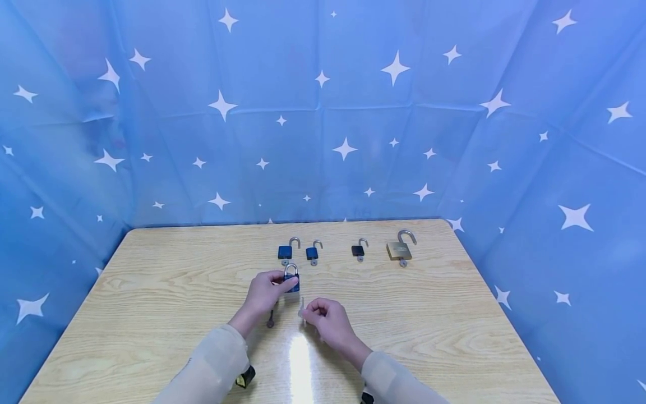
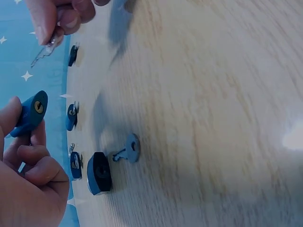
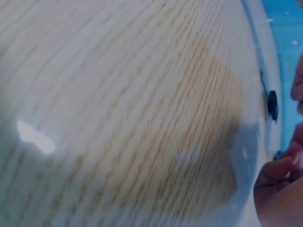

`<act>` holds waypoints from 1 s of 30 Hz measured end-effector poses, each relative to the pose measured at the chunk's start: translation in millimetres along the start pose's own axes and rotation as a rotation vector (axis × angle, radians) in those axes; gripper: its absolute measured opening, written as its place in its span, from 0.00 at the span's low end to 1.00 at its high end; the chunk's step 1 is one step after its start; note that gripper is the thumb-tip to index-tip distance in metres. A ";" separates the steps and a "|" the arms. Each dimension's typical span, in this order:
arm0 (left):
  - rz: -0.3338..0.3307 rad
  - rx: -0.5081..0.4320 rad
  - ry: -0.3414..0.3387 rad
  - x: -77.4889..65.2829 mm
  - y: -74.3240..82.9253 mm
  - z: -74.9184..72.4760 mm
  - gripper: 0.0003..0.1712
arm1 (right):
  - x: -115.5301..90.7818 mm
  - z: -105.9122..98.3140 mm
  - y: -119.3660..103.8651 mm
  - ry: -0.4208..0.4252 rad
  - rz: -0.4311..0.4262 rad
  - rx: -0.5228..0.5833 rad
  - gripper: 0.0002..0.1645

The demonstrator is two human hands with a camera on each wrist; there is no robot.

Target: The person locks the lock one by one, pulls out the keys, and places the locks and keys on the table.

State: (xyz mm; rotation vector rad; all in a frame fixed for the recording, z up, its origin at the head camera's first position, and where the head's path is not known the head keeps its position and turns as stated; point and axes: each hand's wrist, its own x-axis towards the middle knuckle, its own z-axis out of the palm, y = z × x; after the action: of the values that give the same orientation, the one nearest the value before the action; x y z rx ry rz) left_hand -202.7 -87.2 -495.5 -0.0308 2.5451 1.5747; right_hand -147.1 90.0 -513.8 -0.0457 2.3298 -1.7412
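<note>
In the head view my left hand (image 1: pixel 267 290) grips a blue padlock (image 1: pixel 291 284) above the table, its shackle pushed in. The left wrist view shows the keyhole end of that padlock (image 2: pixel 34 113) facing the other hand. My right hand (image 1: pixel 328 322) pinches a small silver key (image 1: pixel 301 308) a short way from the padlock. In the left wrist view the key (image 2: pixel 45 52) points its toothed blade toward the padlock. Beneath my left hand lie a dark padlock (image 2: pixel 99 175) and a loose key (image 2: pixel 129 149) beside it on the wood.
Along the back of the wooden table (image 1: pixel 166 264) lie two small blue padlocks (image 1: pixel 285 252) (image 1: pixel 312 253), a black padlock (image 1: pixel 358 251) and a larger brass padlock (image 1: pixel 399 251). All have raised shackles and keys at their bases. A starry blue curtain (image 1: pixel 303 168) hangs behind.
</note>
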 end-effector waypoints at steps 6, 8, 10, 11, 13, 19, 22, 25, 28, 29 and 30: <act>0.022 0.122 0.011 1.7 -4.8 1.6 0.21 | -0.4 -2.3 1.5 -0.004 0.001 -0.002 0.11; 0.023 0.159 0.015 1.7 -5.2 1.9 0.22 | -0.4 -3.0 1.8 -0.003 0.003 -0.006 0.12; 0.020 0.192 0.020 1.4 -5.2 1.8 0.24 | -0.9 -3.8 1.5 -0.004 0.007 -0.006 0.12; 0.020 0.203 0.022 1.3 -5.3 1.8 0.25 | -1.0 -4.1 1.4 -0.005 0.007 -0.003 0.12; 0.010 0.231 0.022 1.0 -5.2 2.0 0.26 | -3.3 -4.9 -3.0 -0.006 0.012 0.004 0.12; -0.018 0.306 0.017 3.5 -8.2 4.4 0.27 | -2.2 -6.7 -1.8 -0.008 0.009 -0.011 0.10; -0.028 0.333 0.014 4.8 -11.0 6.2 0.26 | 0.1 -7.1 2.9 -0.005 0.008 -0.018 0.09; -0.039 0.352 0.008 5.8 -13.0 7.5 0.26 | -0.2 -7.8 2.7 -0.004 0.009 -0.020 0.09; -0.052 0.369 0.000 7.0 -14.8 8.5 0.26 | -0.6 -8.4 2.3 -0.002 0.009 -0.022 0.09; -0.055 0.372 0.000 7.6 -15.0 8.6 0.26 | -0.7 -8.6 2.2 0.000 0.009 -0.023 0.09; -0.057 0.375 0.001 8.3 -15.3 8.8 0.27 | -0.7 -8.7 2.1 0.002 0.011 -0.023 0.09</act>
State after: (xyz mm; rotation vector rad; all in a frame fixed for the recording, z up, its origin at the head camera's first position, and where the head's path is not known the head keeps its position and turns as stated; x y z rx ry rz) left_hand -208.4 -85.7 -514.1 -0.0606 2.7677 1.0560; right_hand -147.9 99.0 -513.4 -0.0360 2.3473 -1.7097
